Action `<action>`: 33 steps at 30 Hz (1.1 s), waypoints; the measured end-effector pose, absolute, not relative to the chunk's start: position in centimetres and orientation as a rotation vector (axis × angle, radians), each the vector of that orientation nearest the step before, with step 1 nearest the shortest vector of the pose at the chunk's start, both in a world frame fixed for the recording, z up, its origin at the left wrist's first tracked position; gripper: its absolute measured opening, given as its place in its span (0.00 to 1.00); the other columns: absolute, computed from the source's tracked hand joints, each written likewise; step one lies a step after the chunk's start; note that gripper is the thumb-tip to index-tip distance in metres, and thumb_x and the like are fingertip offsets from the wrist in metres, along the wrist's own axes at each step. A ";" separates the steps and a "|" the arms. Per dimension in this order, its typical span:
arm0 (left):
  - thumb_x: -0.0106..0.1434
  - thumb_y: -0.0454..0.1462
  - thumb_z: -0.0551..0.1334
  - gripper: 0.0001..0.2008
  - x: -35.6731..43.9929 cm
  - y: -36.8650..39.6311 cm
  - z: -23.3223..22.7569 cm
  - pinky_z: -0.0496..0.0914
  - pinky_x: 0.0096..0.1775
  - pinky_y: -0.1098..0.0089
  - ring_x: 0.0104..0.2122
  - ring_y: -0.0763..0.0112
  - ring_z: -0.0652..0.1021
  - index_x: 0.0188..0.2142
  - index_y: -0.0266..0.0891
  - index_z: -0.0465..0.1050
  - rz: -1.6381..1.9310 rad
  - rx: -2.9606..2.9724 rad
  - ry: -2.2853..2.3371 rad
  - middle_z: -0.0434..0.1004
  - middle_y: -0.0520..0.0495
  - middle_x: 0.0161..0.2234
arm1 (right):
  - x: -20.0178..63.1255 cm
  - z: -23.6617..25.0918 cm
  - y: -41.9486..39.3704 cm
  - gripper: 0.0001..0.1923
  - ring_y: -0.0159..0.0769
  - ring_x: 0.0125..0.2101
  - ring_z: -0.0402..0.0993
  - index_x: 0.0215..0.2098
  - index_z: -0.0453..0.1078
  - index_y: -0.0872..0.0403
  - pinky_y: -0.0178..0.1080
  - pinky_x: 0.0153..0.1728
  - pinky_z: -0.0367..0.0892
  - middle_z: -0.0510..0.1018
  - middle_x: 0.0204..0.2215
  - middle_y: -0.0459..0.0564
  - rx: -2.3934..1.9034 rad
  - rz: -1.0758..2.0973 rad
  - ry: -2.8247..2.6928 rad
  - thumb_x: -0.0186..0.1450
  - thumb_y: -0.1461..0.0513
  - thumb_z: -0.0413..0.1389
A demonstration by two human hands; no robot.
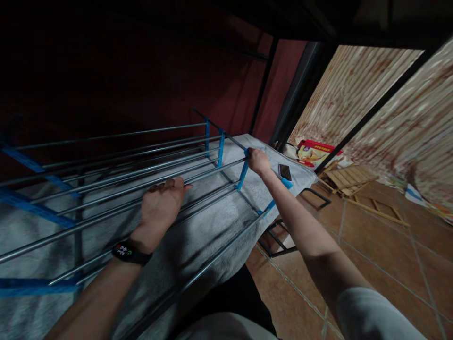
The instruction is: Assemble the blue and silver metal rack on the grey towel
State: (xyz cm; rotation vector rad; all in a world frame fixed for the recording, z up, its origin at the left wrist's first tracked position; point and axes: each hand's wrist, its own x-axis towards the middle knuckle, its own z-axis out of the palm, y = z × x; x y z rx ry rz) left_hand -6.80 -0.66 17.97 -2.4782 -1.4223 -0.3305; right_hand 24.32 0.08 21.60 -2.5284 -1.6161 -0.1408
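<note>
A rack of grey metal tubes with blue plastic connectors (pixel 221 147) lies on a grey-white cloth (pixel 226 226) in front of me. My left hand (pixel 163 200), with a black smart band on its wrist, has its fingers curled over the tubes near the rack's middle. At the rack's right end, my right hand (pixel 258 161) is closed around a blue connector and the end of a tube; its fingertips are partly hidden. More blue connectors (pixel 38 208) join the tubes at the left end.
A phone (pixel 285 172) lies on the cloth beside my right forearm. Beyond the edge are a black metal stool frame (pixel 279 241), a red and yellow box (pixel 314 152) and wooden folding pieces (pixel 350 178) on the tiled floor. A dark red wall (pixel 159 80) stands behind the rack.
</note>
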 end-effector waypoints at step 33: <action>0.71 0.44 0.46 0.20 -11.4 -5.1 17.8 0.65 0.45 0.53 0.45 0.47 0.73 0.51 0.36 0.70 -0.633 -2.269 -1.575 0.73 0.32 0.45 | 23.9 22.9 -2.3 0.20 0.50 0.52 0.74 0.57 0.66 0.58 0.45 0.49 0.67 0.75 0.53 0.65 -2.623 -0.209 -1.707 0.73 0.59 0.43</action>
